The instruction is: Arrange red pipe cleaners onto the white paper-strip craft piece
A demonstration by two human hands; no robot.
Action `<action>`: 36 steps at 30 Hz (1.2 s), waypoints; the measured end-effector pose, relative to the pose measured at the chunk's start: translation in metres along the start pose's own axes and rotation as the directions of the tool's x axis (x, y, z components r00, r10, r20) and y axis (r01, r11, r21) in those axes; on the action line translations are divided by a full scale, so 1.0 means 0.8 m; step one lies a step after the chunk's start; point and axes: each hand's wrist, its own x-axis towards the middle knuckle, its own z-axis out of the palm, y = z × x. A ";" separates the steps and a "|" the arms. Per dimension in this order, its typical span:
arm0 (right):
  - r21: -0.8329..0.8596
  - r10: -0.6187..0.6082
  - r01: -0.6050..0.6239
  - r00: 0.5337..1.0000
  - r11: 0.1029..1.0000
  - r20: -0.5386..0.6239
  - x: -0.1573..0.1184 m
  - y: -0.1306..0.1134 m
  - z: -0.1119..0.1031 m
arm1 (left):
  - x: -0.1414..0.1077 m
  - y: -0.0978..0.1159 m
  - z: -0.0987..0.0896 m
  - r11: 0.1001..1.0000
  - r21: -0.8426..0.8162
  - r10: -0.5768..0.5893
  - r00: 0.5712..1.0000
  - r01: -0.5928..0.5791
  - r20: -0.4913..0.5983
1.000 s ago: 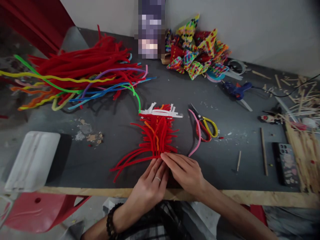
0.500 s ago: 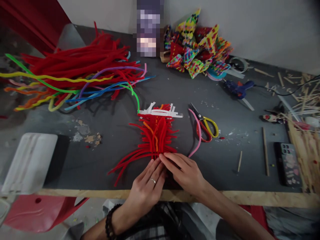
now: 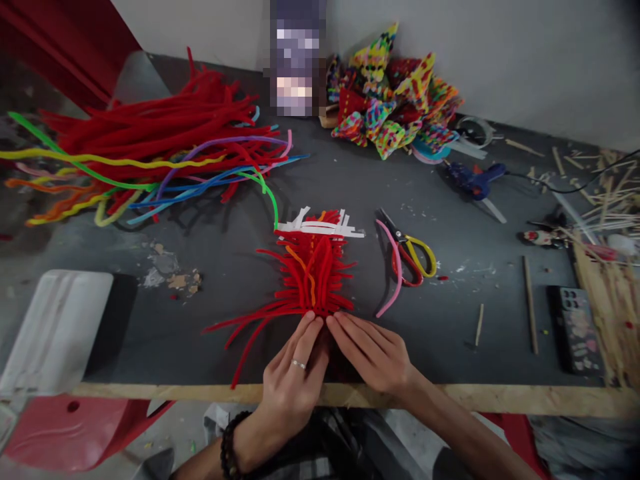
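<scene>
A woven piece of red pipe cleaners (image 3: 323,270) lies on the dark table, with an orange strand down its middle and white strips across its far end. My left hand (image 3: 295,373), with a ring, pinches its near edge. Just to the right, my right hand (image 3: 373,350) has its fingertips pressed together on the same edge. Long loose red strands fan out left of my left hand. Scissors (image 3: 410,250) with red and yellow handles and a pink pipe cleaner (image 3: 393,280) lie right of the piece.
Red and coloured pipe cleaners (image 3: 150,133) are heaped at the back left. Patterned woven pieces (image 3: 390,100), a blue glue gun (image 3: 475,180), a phone (image 3: 575,330) and wooden sticks (image 3: 615,300) lie on the right side. A white box (image 3: 55,330) sits at the left edge.
My fingertips have moved slightly apart and down along the near edge. The loose red strands on the left have spread and swung lower toward the table's front edge.
</scene>
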 end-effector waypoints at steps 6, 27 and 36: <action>0.075 0.130 -0.124 0.988 0.989 -0.082 -0.010 0.002 -0.003 | 0.000 0.003 -0.001 0.997 0.070 0.029 0.999 -0.032 0.045; -0.002 0.001 -0.002 0.995 1.000 -0.099 0.005 0.001 0.017 | 0.000 0.008 0.000 0.984 0.168 0.056 0.998 -0.061 0.031; -0.091 -0.022 0.011 0.993 0.996 -0.119 0.009 -0.003 0.017 | 0.000 0.005 -0.002 0.981 0.194 0.001 0.996 -0.019 0.091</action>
